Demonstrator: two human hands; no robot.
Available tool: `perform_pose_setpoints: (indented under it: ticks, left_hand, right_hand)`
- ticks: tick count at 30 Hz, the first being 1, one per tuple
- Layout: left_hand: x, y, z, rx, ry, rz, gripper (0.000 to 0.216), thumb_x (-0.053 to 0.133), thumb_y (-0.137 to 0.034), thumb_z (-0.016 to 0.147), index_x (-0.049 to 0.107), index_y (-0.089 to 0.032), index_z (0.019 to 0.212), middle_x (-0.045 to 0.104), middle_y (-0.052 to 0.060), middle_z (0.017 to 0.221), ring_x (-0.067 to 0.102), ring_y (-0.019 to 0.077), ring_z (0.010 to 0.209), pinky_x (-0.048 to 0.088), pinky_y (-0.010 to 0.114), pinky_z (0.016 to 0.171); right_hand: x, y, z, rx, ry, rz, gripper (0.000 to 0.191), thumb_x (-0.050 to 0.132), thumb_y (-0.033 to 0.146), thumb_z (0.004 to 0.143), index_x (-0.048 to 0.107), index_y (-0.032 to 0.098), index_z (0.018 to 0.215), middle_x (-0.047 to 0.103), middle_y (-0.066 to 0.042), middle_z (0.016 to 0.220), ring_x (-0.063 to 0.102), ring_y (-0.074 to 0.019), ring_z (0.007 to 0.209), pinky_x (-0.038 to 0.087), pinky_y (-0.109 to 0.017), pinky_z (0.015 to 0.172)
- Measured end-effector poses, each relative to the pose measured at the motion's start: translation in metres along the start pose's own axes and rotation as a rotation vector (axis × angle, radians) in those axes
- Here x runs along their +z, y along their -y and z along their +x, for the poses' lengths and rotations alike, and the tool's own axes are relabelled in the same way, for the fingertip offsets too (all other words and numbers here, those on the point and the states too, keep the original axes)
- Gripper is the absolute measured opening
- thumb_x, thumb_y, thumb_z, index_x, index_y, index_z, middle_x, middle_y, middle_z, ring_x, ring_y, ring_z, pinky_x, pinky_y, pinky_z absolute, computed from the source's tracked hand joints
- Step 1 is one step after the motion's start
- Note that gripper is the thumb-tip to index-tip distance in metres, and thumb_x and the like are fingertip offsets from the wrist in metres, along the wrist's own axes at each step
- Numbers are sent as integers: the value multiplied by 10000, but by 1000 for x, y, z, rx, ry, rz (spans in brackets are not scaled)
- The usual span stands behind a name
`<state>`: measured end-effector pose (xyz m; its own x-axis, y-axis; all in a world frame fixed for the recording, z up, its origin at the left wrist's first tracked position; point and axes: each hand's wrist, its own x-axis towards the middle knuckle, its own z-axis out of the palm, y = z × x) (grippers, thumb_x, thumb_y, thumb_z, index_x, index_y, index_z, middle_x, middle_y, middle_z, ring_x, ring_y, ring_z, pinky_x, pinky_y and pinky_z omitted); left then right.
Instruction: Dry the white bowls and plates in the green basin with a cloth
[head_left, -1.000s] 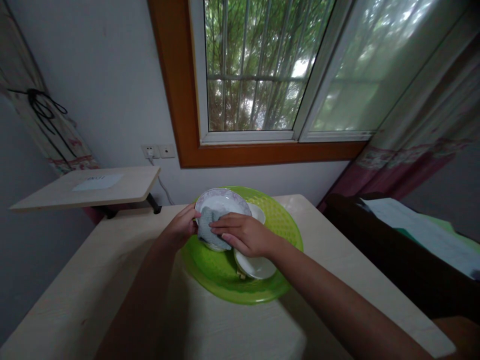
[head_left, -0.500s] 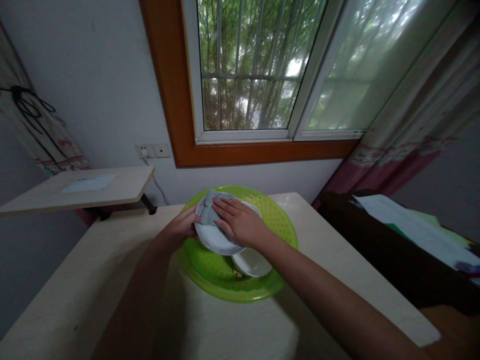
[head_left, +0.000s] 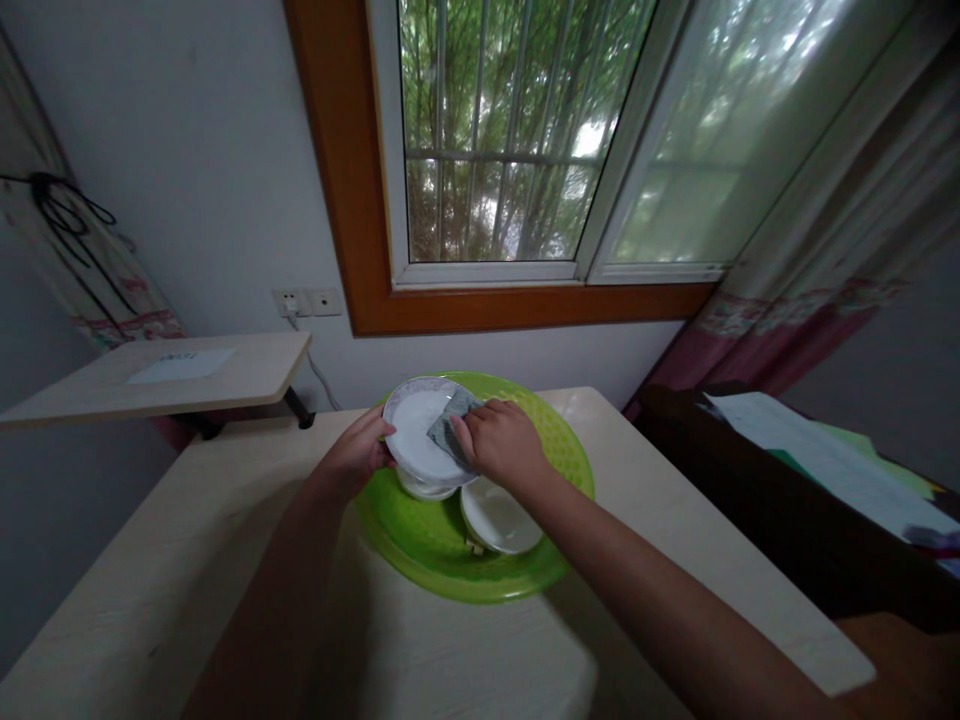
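My left hand (head_left: 356, 457) grips the left rim of a white plate (head_left: 417, 436) with a patterned edge, held tilted above a large green plastic basin (head_left: 559, 455). My right hand (head_left: 501, 445) presses a grey cloth (head_left: 451, 423) against the plate's right side, fingers closed on the cloth. Under the plate sits a white bowl (head_left: 420, 486), and another white dish (head_left: 497, 516) lies in the basin just below my right wrist.
The basin rests on a pale wooden table (head_left: 225, 540). A small side table (head_left: 161, 375) with a paper stands at the left by a wall socket (head_left: 309, 301). A dark piece of furniture with papers (head_left: 817, 450) is at the right, under a curtain.
The cloth and my right hand slid from the plate's upper left to its right side. The plate is now tilted up more, showing the bowl beneath it.
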<state>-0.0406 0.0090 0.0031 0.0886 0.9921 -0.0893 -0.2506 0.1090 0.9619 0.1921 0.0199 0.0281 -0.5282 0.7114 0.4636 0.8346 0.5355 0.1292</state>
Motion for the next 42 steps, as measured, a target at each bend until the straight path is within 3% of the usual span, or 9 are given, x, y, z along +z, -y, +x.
perform_pose_setpoints:
  ticks: [4,8,16,22,27,32,35,37,42]
  left_hand:
    - [0,-2,1,12,-49,-42,387,620,-219,679,594,-189,1064,601,-11,800,546,105,567,402,197,456]
    - [1,-3,1,17,-62,-36,367,616,-220,678,587,-187,1042,602,-12,787,548,112,572,409,203,455]
    - [7,-1,-2,21,-33,-46,435,586,-194,704,604,-210,1138,642,0,800,576,142,621,470,240,564]
    - [10,-1,-6,4,102,1,490,620,-227,740,609,-213,1229,617,4,786,557,132,607,454,226,542]
    - [7,1,-7,-37,85,99,581,653,-261,742,580,-204,1316,609,16,756,543,150,570,425,237,466]
    - [6,1,-5,-1,65,91,528,614,-237,740,604,-193,1266,615,22,777,534,140,567,420,232,462]
    - [8,0,-4,9,34,81,518,606,-226,728,603,-178,1244,607,15,773,530,133,562,420,226,462]
    - [7,0,-3,16,25,72,497,610,-226,728,606,-172,1223,606,13,779,531,128,560,418,222,464]
    - [4,3,-1,28,25,51,462,605,-213,736,605,-174,1197,591,-2,779,538,118,564,413,212,466]
  right_hand:
    - [-2,-2,-3,-32,6,43,542,337,385,1068,751,166,795,751,-102,797,658,-219,762,401,-358,735]
    - [-5,-4,-6,-204,37,196,516,347,370,1065,750,166,816,729,-78,792,648,-185,734,430,-331,735]
    - [-9,-2,-8,-502,38,570,369,420,307,1047,704,192,1254,677,-67,1328,621,-186,1214,475,-345,1069]
    - [-2,4,-2,-459,37,461,405,423,352,1055,638,204,1364,592,-81,1459,549,-205,1342,414,-392,1165]
    - [13,2,3,-309,-20,290,506,424,442,1049,566,145,1434,527,-116,1517,479,-272,1412,357,-460,1202]
    - [16,-2,4,-109,-42,144,473,412,404,1055,657,102,1324,646,-134,1384,564,-292,1302,417,-432,1115]
    - [9,-1,4,-14,14,57,490,372,394,1062,783,131,1012,779,-143,1039,678,-271,1030,478,-401,941]
    - [5,0,4,44,60,5,555,346,397,1064,787,136,851,776,-146,858,694,-257,871,478,-384,838]
    - [0,-1,0,4,107,51,584,320,423,1070,768,156,809,757,-114,820,686,-207,728,439,-321,687]
